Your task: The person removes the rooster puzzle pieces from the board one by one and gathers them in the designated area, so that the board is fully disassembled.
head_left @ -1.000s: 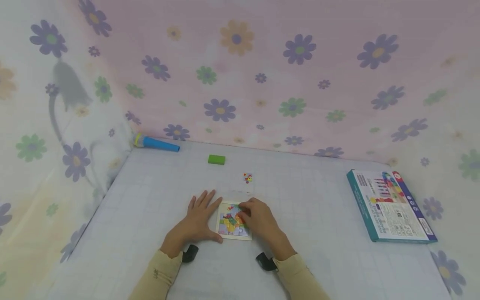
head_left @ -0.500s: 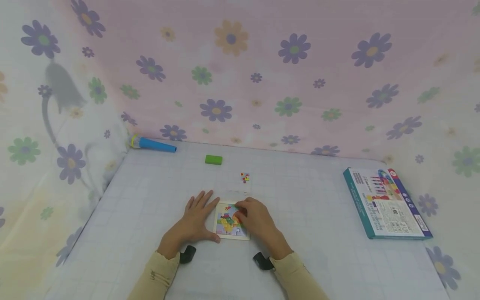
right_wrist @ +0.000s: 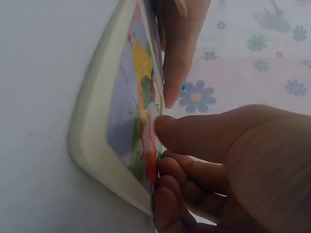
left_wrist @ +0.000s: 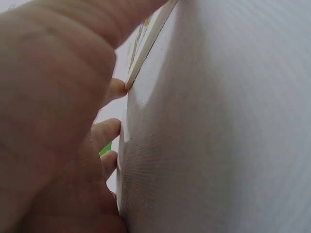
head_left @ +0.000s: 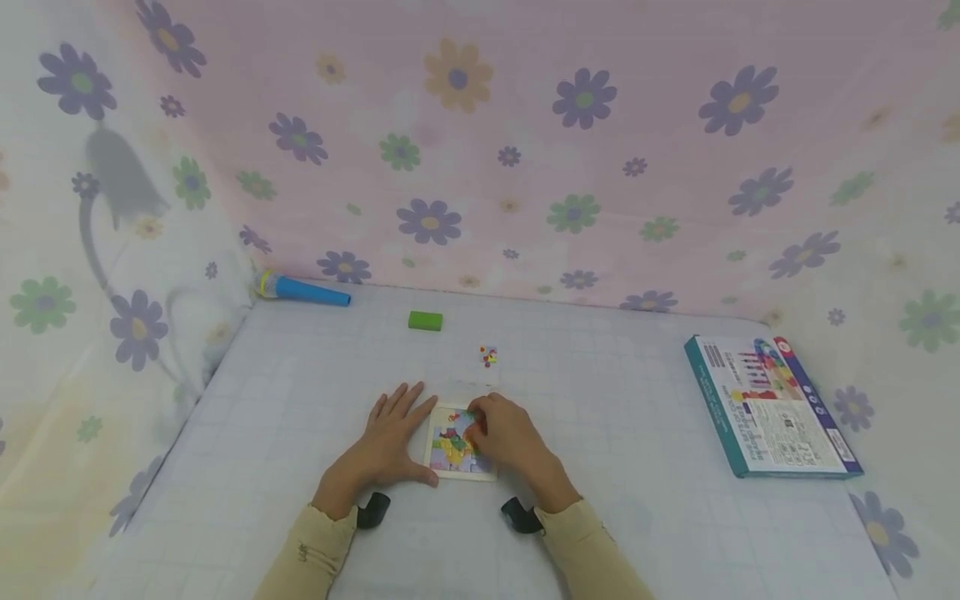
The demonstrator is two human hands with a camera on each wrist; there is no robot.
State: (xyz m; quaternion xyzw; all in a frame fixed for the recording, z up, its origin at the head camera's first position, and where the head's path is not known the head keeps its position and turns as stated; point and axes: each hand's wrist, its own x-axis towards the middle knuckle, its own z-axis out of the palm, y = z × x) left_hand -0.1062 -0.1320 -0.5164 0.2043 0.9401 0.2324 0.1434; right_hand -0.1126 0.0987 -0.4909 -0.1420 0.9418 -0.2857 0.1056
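Flowered pink-and-white curtain (head_left: pixel 517 108) at the back and both sides; white-covered table (head_left: pixel 637 467) below.

Framed puzzle (right_wrist: pixel 90 124): lies flat on the table, between my hands and within reach of both. Taking its centre as the dial, with 12 pointing away from me, an orange-red piece (right_wrist: pixel 151 164) sits at about 2.

Left hand (head_left: pixel 390 446): at 9 o'clock, fingers spread, gripping nothing; forefinger tip meets the frame's 11 o'clock corner, thumb beside the 8 o'clock corner.

Right hand (head_left: pixel 510 432): at 3 o'clock, thumb and curled fingers pinching at the orange-red piece. Whether it is fully seated, I cannot tell; my fingers cover much of it.

Technique (judgement): brace the frame with the left hand so it cannot slide. Line up the printed colours with the neighbours first, ease the tabs in squarely, then press evenly with a fingertip. Forcing one edge would probably tilt the piece or lift those adjoining.

Farther out: small multicoloured item (head_left: pixel 488 357) near 12 to 1, perhaps a loose piece; green block (head_left: pixel 425 321) at 11; blue toy microphone (head_left: pixel 307 290) between 10 and 11; printed box (head_left: pixel 776 408) at 3, well apart.
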